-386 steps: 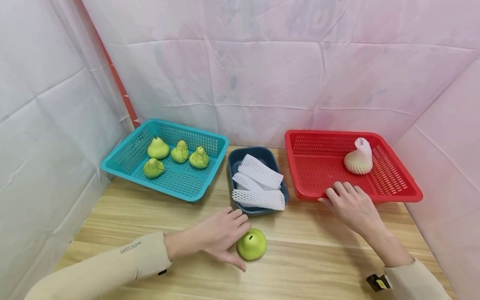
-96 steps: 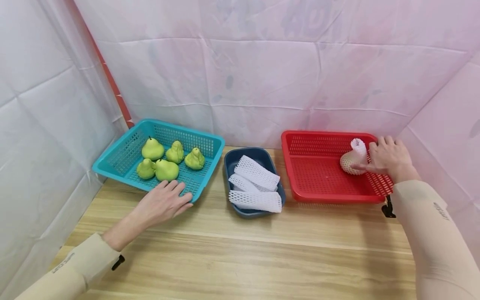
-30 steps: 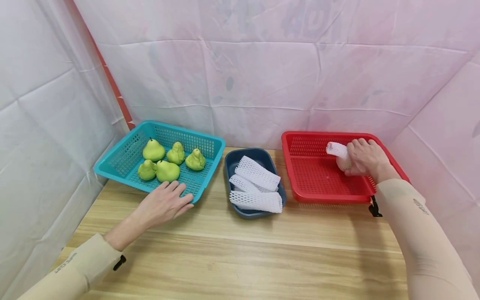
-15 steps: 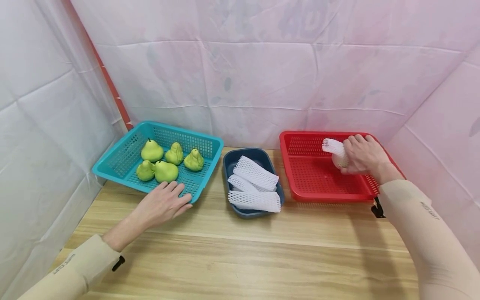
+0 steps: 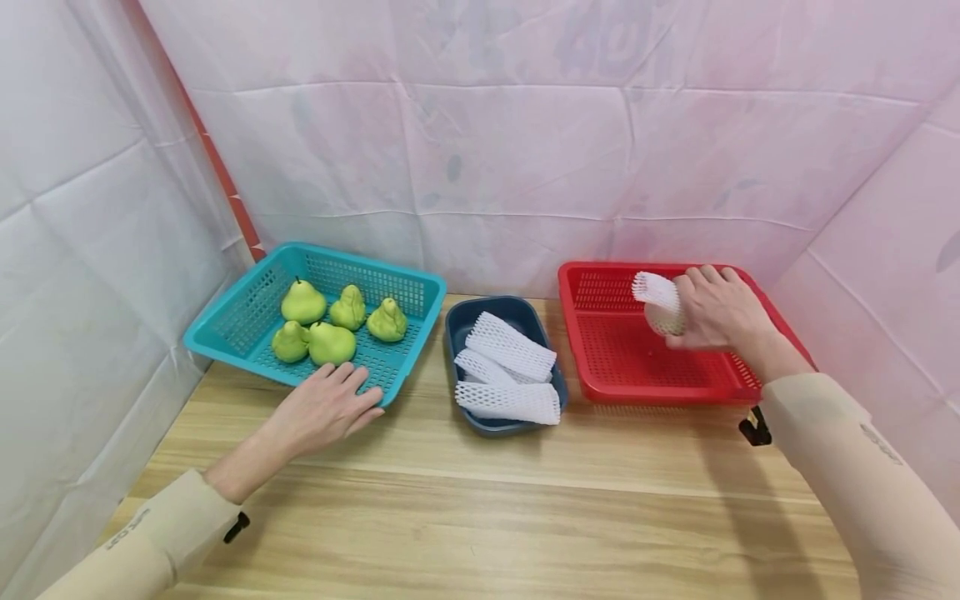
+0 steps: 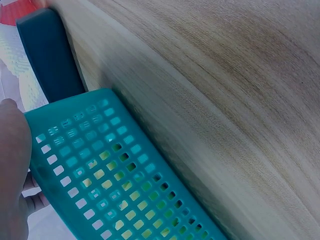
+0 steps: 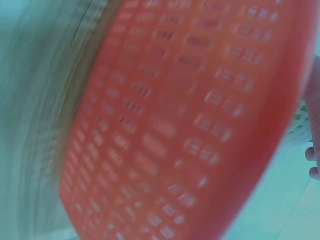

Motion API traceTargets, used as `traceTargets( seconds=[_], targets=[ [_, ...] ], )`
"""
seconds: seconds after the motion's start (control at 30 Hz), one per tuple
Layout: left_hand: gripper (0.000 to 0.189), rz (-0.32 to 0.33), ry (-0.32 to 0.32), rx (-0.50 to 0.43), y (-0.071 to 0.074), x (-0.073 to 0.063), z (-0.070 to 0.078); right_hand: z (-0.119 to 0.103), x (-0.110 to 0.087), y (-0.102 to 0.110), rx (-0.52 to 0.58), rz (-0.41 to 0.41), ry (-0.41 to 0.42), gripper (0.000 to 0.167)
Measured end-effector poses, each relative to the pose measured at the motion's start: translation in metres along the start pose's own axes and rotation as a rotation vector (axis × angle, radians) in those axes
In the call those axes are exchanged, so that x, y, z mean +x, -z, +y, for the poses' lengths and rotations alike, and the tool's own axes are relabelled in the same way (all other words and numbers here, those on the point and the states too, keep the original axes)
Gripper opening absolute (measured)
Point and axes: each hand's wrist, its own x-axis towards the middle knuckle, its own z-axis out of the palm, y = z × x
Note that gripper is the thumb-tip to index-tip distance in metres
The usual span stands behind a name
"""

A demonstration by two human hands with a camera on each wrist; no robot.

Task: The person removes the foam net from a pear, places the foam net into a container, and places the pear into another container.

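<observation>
My right hand (image 5: pixel 716 308) grips a pear in a white foam net (image 5: pixel 663 308) over the red basket (image 5: pixel 652 394). The net's loose end points left, and the fingers hide part of the pear. In the right wrist view, a bit of the netted pear (image 7: pixel 300 127) and some fingers (image 7: pixel 312 155) show past the basket's rim. My left hand (image 5: pixel 326 408) rests on the front rim of the teal basket (image 5: pixel 401 371), its fingers over the edge, close to several green pears (image 5: pixel 332 342). In the left wrist view, the thumb (image 6: pixel 12 160) lies along that rim.
Between the baskets stands a dark blue tub (image 5: pixel 454 321) with several white foam nets (image 5: pixel 510 402), some hanging over its edge. All three containers stand on a wooden table (image 5: pixel 480 500). Cloth sheets (image 5: pixel 510 158) hang behind and at both sides.
The pear that lay on the table is in the teal basket, where my left hand now rests. My right hand has taken hold of the netted pear, tipped it and moved it left and slightly up.
</observation>
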Motion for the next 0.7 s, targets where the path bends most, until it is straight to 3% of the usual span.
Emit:
traceTargets(
  seconds=[0.37, 0.7],
  targets=[
    [0.056, 0.018, 0.001, -0.001, -0.001, -0.001, 0.0, -0.025, 0.001, 0.021, 0.009, 0.144, 0.046, 0.087],
    [0.056, 0.026, 0.001, 0.0, -0.002, 0.0, 0.0, -0.048, -0.004, 0.041, 0.053, 0.224, 0.03, 0.083]
  ],
)
